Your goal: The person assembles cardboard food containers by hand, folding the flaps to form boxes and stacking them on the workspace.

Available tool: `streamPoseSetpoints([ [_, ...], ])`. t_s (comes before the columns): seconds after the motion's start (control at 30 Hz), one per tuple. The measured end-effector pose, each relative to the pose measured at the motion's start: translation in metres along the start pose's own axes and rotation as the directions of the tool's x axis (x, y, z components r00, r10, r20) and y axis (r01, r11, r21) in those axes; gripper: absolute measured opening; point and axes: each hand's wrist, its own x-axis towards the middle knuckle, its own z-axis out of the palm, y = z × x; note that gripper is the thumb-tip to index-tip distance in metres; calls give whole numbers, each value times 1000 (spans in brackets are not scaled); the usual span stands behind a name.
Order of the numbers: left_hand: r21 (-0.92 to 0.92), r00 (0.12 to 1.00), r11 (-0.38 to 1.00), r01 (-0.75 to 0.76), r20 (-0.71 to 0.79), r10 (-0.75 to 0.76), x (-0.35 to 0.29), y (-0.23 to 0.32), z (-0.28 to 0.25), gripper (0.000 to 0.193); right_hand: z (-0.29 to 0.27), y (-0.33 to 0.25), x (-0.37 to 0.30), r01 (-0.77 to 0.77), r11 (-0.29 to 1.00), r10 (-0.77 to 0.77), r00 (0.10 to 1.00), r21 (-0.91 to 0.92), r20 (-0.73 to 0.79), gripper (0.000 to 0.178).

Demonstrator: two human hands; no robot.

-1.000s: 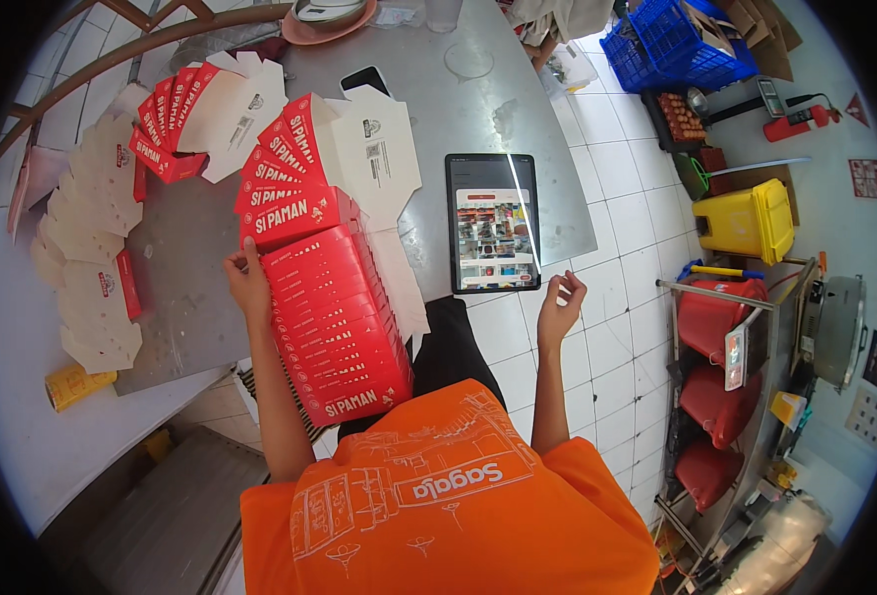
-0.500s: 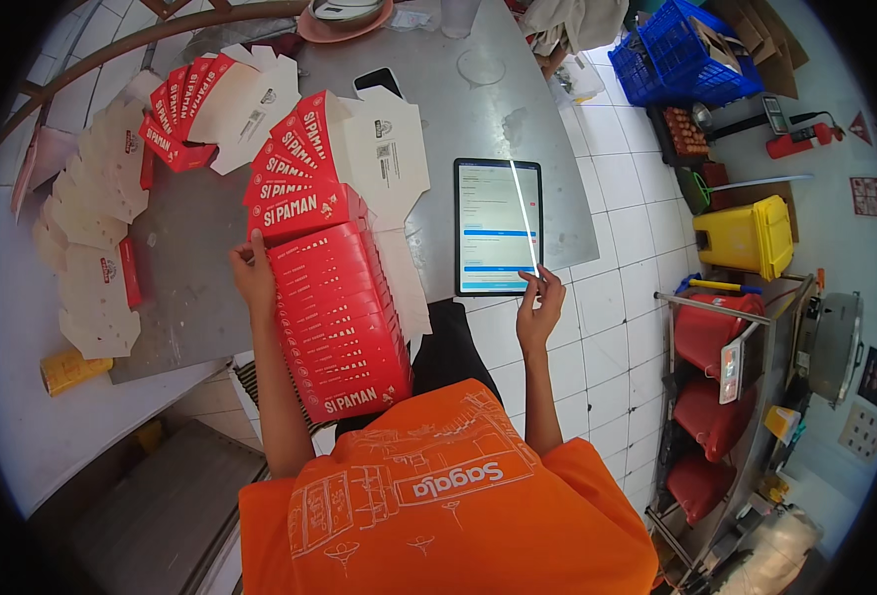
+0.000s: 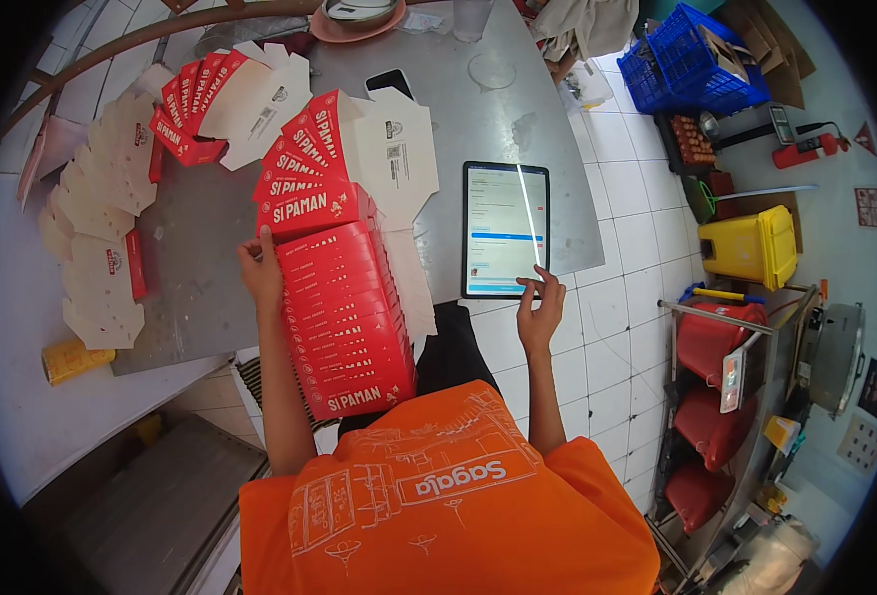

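Observation:
A long row of flattened red cardboard food boxes (image 3: 344, 317) with white lettering leans from the table edge toward my body. My left hand (image 3: 263, 273) is against the row's left side, its fingers curled at the edge of a box near the far end; part of the grip is hidden. To the right, a tablet (image 3: 506, 203) with a lit screen of text and blue bars lies on the table. My right hand (image 3: 541, 307) is over its near right corner, holding nothing. Its fingers are apart, with fingertips at or just above the glass.
More red-and-white boxes (image 3: 260, 104) fan out across the far left of the metal table (image 3: 200, 288). A phone (image 3: 389, 83) lies beyond the row. A yellow can (image 3: 76, 362) sits at left. Red chairs (image 3: 706, 426) and a yellow bin (image 3: 751, 246) stand at right.
The page on the tablet has shifted, and a small picture now shows near its bottom. My right fingers have moved slightly over the screen. My left hand stays at the boxes.

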Motion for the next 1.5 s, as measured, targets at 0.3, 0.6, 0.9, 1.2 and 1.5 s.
streamPoseSetpoints([
  [0.3, -4, 1000, 1000, 24, 3, -24, 1, -1, -1, 50, 9, 10, 32, 1, 998, 0, 1000, -61, 11, 26],
  [0.6, -9, 999, 999, 41, 19, -41, -1, 5, 0, 52, 19, 7, 73, 53, 995, -49, 998, -89, 44, 27],
  [0.9, -9, 999, 999, 35, 18, -35, -3, 9, 0, 53, 21, -3, 51, 164, 985, -154, 979, -62, 135, 29],
  [1.2, -11, 1000, 1000, 12, -6, -12, 1, 0, 0, 54, 22, -16, 38, 220, 975, -221, 967, 20, 127, 31],
  [1.5, -4, 1000, 1000, 30, 2, -30, -2, 3, 0, 55, 23, -23, 29, 230, 973, -225, 953, 0, 202, 33],
])
